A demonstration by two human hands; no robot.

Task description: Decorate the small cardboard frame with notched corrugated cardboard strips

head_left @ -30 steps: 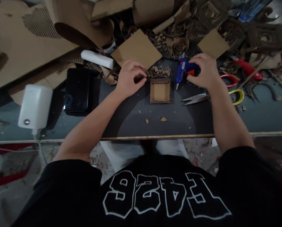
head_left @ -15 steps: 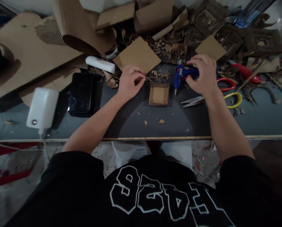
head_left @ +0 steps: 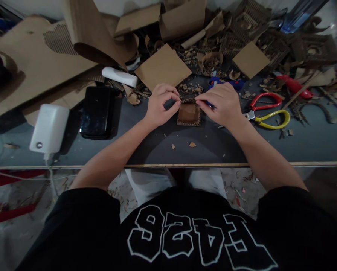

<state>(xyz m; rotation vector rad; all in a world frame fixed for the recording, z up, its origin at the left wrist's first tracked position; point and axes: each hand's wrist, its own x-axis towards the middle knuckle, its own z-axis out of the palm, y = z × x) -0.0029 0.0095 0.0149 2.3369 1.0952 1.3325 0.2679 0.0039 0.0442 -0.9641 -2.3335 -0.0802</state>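
The dark counter [head_left: 312, 145] runs across the view, its near edge trimmed with a pale strip. Along the far edge lies a heap of cardboard, with a large sheet [head_left: 24, 71] toward the far left corner and two flat squares, one [head_left: 163, 66] behind the hands and one [head_left: 250, 59] farther right. A white power adapter [head_left: 49, 128] sits near the left end by the near edge, and a black box [head_left: 96, 112] lies just beside it.

Near the middle of the counter rests a small cardboard tray [head_left: 188, 114], a shallow square with low corrugated walls. The left hand [head_left: 160, 104] and the right hand [head_left: 222, 103] meet over its far wall; each grip is pinched on a thin cardboard strip [head_left: 188, 100] lying along that wall. Behind the right hand a blue glue gun [head_left: 224, 82] lies on the counter, partly hidden. Scissors [head_left: 266, 113] with one red and one yellow loop lie just right of the right hand. Small scraps [head_left: 192, 144] dot the counter nearer the edge.
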